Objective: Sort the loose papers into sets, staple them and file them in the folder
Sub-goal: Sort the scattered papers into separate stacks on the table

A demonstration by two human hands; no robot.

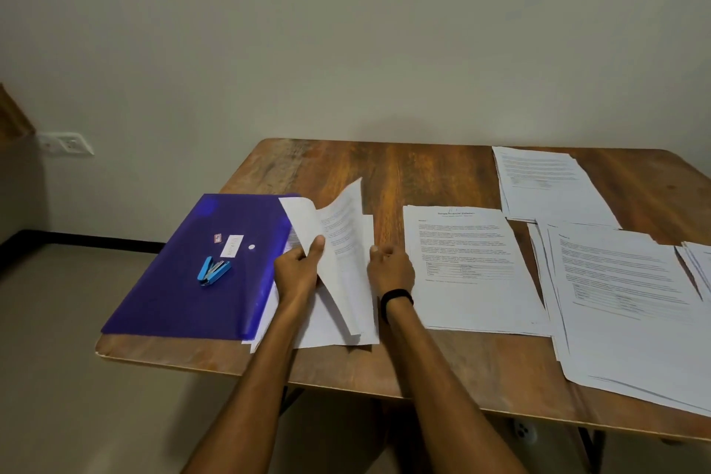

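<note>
A set of white printed papers (342,262) lies near the table's left front, partly tucked under the blue folder (184,273). My left hand (298,267) pinches the turned-back top sheets and holds them lifted. My right hand (390,269), with a black band on the wrist, rests curled on the set's right edge. A light blue stapler (213,270) lies on top of the folder. More paper sets lie to the right: one in the middle (473,269), one at the back right (546,181), and a fanned pile at the front right (631,308).
The wooden table (404,169) stands against a plain wall. The folder hangs near the table's left edge. A wall socket (67,143) sits low at the left. Bare wood shows behind the papers in the middle.
</note>
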